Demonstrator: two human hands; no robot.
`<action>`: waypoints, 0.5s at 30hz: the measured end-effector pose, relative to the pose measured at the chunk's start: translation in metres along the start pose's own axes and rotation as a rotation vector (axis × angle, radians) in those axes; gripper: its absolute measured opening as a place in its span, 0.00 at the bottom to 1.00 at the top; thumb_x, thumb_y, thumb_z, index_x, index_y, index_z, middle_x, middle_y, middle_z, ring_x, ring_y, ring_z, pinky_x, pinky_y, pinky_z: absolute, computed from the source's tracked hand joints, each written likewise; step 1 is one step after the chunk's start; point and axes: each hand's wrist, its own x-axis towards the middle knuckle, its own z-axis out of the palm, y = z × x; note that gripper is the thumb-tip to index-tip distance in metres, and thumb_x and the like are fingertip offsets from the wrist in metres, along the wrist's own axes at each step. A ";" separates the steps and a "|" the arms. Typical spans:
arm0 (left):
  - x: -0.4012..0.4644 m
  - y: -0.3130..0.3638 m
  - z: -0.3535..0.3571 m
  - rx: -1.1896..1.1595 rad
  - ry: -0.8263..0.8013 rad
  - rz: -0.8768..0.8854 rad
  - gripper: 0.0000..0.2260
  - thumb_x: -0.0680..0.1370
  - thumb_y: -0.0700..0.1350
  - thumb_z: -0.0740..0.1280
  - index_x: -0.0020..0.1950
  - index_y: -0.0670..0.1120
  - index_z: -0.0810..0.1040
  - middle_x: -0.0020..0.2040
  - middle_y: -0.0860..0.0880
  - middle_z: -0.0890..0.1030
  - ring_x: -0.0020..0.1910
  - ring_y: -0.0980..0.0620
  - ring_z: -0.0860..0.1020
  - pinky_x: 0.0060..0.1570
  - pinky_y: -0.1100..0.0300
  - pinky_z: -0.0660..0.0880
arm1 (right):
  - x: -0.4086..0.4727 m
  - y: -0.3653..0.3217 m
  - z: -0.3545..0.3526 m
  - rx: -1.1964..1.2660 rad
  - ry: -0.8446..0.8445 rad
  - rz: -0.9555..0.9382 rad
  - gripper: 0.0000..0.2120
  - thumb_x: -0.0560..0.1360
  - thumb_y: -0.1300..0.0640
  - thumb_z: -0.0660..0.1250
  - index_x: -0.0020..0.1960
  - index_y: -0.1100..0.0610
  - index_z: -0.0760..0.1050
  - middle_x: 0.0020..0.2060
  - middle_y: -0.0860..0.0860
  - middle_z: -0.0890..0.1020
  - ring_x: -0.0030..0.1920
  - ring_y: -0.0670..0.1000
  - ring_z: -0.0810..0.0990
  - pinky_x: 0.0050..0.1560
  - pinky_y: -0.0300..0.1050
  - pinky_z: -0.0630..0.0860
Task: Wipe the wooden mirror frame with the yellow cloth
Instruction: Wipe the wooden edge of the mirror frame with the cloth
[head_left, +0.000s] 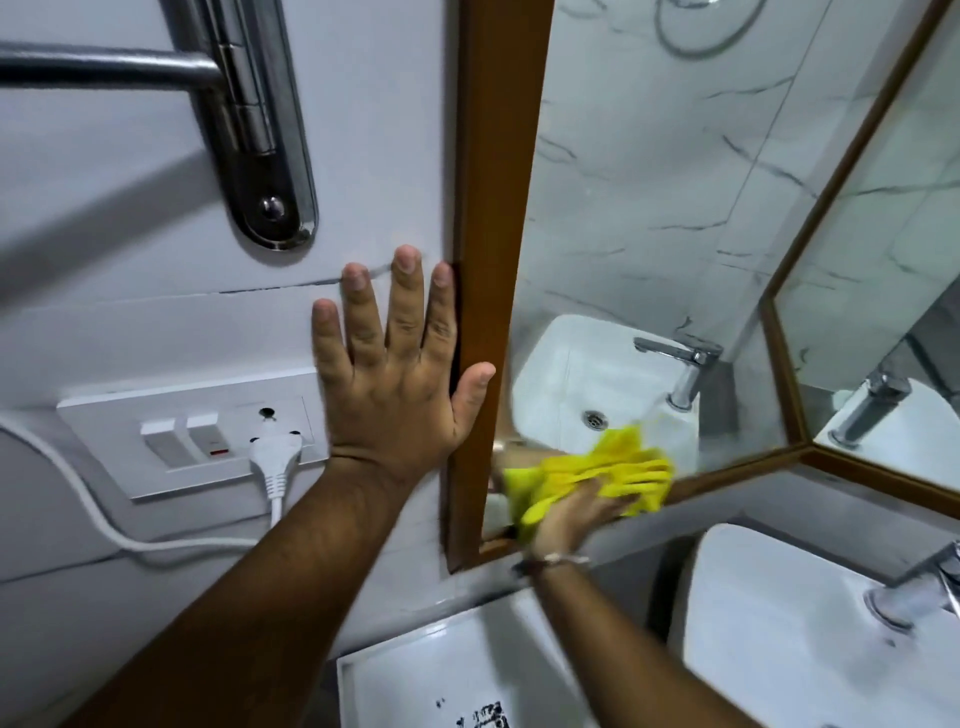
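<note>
The right hand (576, 512) has its fingers (621, 501) clenched around the yellow cloth (592, 475), pressing it on the bottom rail of the wooden mirror frame (498, 156), near the lower-left corner. The cloth and hand are blurred, so a wiping stroke seems to be under way. The left hand (395, 374) lies flat on the wall, fingers released and spread, grasping nothing, its thumb touching the frame's left upright just above the cloth. No streaks or dust show, so I cannot tell which parts are already wiped. Judging by position, the rail beyond the cloth toward the tap (685, 369) and the tall upright above the left fingers may remain.
</note>
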 end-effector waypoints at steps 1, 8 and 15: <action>0.000 -0.001 -0.001 -0.001 0.002 0.004 0.34 0.81 0.63 0.48 0.81 0.43 0.49 0.78 0.39 0.54 0.74 0.31 0.53 0.74 0.36 0.43 | -0.027 0.003 0.002 -0.002 -0.044 -0.041 0.30 0.81 0.58 0.57 0.76 0.67 0.46 0.77 0.63 0.50 0.76 0.59 0.53 0.77 0.54 0.51; -0.003 -0.004 0.000 0.039 0.009 0.036 0.35 0.82 0.64 0.49 0.81 0.43 0.50 0.78 0.38 0.54 0.74 0.31 0.53 0.74 0.38 0.39 | 0.036 -0.011 -0.017 0.009 -0.156 -0.084 0.26 0.82 0.63 0.54 0.75 0.67 0.48 0.76 0.65 0.54 0.75 0.61 0.58 0.74 0.49 0.55; -0.007 -0.005 0.009 0.069 0.050 0.050 0.35 0.81 0.64 0.47 0.81 0.42 0.50 0.78 0.37 0.52 0.74 0.31 0.50 0.75 0.38 0.40 | 0.219 -0.083 -0.044 -0.087 0.132 -0.071 0.18 0.83 0.55 0.53 0.71 0.60 0.64 0.69 0.58 0.71 0.67 0.57 0.71 0.71 0.48 0.63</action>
